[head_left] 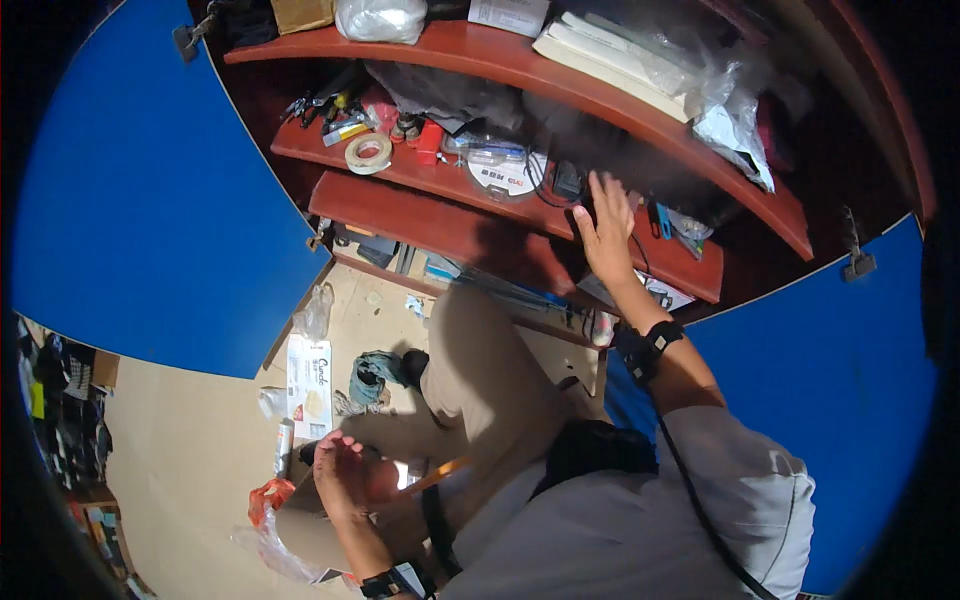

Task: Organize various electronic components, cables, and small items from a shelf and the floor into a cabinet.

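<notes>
At two o'clock in the view, the right hand (607,230) is held up before the shelf (310,146), its grip spread wide and bare, near a black box (569,180) at one o'clock; whether the shelf is touched cannot be told. At seven o'clock, the left hand (342,472) is partly curled near an orange stick (437,473) towards six, and whether anything is held in its grip cannot be told. On the shelf, tape (354,153) is seen at eleven o'clock, while a carton (309,375) and cloth (375,375) are strewn on the floor (190,440) at eight.
</notes>
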Available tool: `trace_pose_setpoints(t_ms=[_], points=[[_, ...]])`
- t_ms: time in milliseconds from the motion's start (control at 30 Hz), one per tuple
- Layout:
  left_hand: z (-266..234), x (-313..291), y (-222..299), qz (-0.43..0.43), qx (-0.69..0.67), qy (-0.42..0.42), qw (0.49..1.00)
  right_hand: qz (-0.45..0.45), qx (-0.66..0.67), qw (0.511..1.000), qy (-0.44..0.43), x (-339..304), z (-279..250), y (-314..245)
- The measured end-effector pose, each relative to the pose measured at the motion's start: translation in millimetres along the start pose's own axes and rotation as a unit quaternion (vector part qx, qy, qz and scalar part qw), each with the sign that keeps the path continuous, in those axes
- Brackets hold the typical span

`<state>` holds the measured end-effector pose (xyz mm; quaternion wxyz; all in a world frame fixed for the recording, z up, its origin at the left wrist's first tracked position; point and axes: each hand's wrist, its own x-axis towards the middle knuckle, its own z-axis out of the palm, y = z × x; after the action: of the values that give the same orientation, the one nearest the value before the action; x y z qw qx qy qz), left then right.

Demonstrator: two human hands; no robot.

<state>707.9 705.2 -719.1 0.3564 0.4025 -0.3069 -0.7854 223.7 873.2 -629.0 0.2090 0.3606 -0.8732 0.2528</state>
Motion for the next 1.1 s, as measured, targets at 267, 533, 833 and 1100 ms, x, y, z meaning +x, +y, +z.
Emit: trace_pose_setpoints(t_ms=[267,533,833,1100], points=[[-16.5,0.2,18.8,0.021,0.009,0.031,0.999,-0.157,0.059,0.973,0.159,-15.5,-20.1,-50.3],[-53.8,22.6,37.4,0.036,0.020,0.072,0.997,-0.173,0.162,0.888,-0.393,-54.6,23.7,-55.5],[-49.3,60.1,65.4,0.047,0.074,0.098,0.991,-0.008,0.065,0.704,-0.707,-124.3,139.5,0.2],[-40.4,117.0,69.2,-0.010,0.087,0.076,0.993,0.050,0.099,0.681,-0.724,-167.2,258.3,-13.2]])
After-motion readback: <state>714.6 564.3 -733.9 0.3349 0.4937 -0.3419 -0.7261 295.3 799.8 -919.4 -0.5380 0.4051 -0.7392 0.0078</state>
